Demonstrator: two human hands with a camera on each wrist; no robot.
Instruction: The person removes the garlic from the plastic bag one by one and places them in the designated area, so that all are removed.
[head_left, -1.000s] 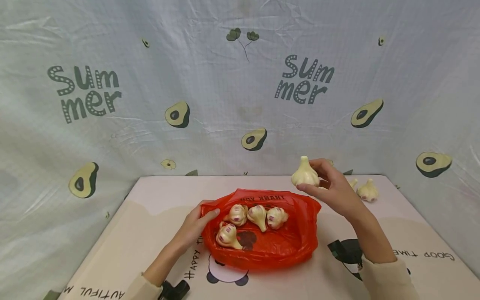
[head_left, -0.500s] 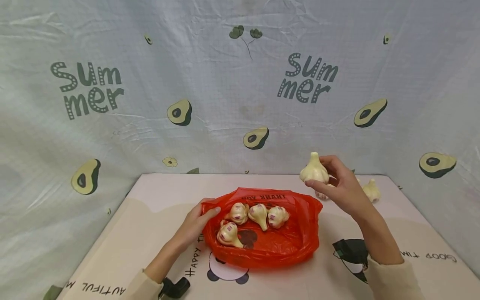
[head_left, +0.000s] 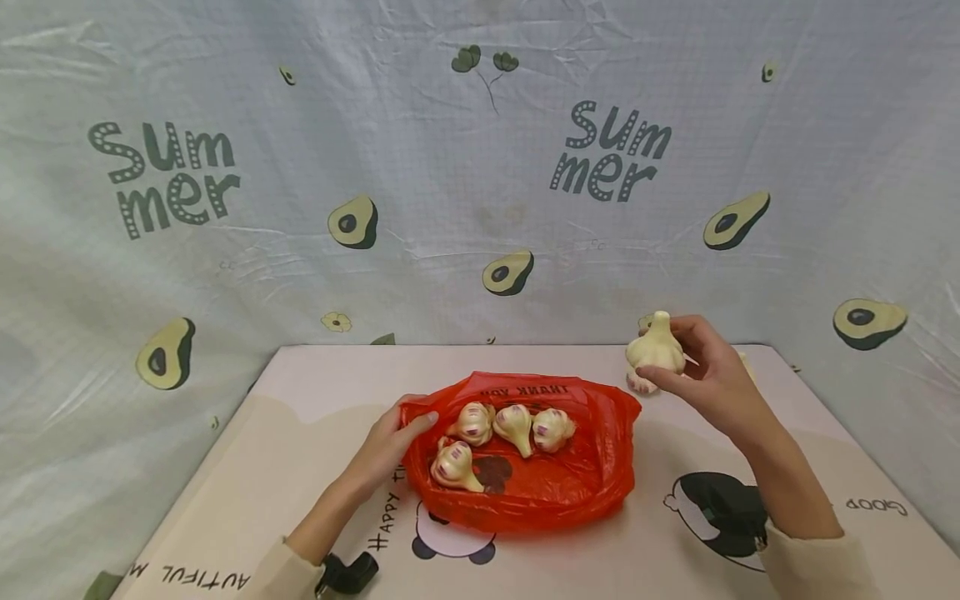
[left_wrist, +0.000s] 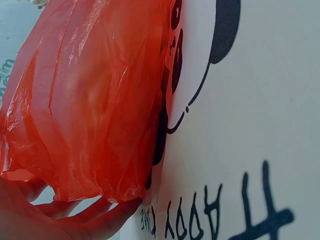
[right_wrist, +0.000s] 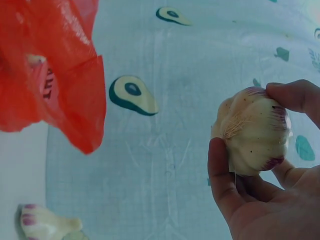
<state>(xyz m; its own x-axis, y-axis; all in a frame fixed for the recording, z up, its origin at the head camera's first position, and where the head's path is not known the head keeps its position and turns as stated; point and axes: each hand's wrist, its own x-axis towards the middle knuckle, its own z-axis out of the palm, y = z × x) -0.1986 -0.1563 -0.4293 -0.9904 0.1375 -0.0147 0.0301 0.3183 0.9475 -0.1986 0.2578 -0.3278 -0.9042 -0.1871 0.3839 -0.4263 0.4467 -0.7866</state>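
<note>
A red plastic bag (head_left: 525,521) lies on the table with its mouth spread, and several garlic bulbs (head_left: 513,427) are inside it. My left hand (head_left: 390,446) holds the bag's left rim, thumb over the edge; in the left wrist view its fingers (left_wrist: 107,220) sit at the red plastic (left_wrist: 95,110). Right of the bag, above the table, my right hand (head_left: 716,379) grips a garlic bulb (head_left: 657,350) with its stem up. The right wrist view shows thumb and fingers around that bulb (right_wrist: 255,132), its roots and purple patches facing the camera.
Another garlic bulb (head_left: 641,382) lies at the table's back, partly covered by the held one. A further pale bulb tip (head_left: 745,360) shows behind my right hand. A printed cloth wall (head_left: 420,300) closes off the back and sides of the table (head_left: 322,387).
My right hand has moved right, away from the bag, with the garlic bulb in it. A bulb behind it has come into view on its left. My left hand keeps its hold on the bag.
</note>
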